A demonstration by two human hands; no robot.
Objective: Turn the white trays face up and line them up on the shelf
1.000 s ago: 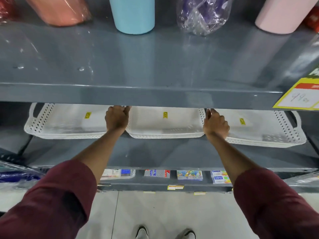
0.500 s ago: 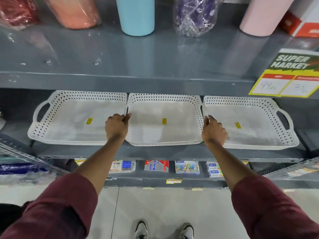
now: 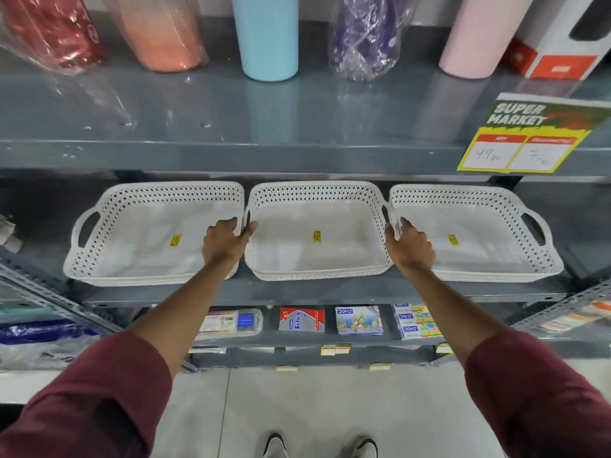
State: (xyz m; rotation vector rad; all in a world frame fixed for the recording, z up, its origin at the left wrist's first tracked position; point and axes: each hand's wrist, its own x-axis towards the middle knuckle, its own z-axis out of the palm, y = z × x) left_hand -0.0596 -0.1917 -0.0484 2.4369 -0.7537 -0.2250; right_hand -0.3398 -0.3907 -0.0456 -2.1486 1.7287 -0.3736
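My left hand point(image 3: 224, 241) and right hand point(image 3: 408, 244) clasp the side handles of the middle tray point(image 3: 315, 256), face up, rim to rim with neighbours, long axis along the shelf point(image 3: 297, 292).

- We could not see the left hand's point(image 3: 222, 243) fingertips, curled over the middle tray's point(image 3: 316, 256) left handle.
- The right hand point(image 3: 410, 246) covered that tray's right handle.
- Above the middle tray, the blue tumbler point(image 3: 268, 38) and its neighbours were cut off by the top edge.
- The handwritten prices on the price sign point(image 3: 525, 137), up and right of the middle tray, were too blurred to read surely.
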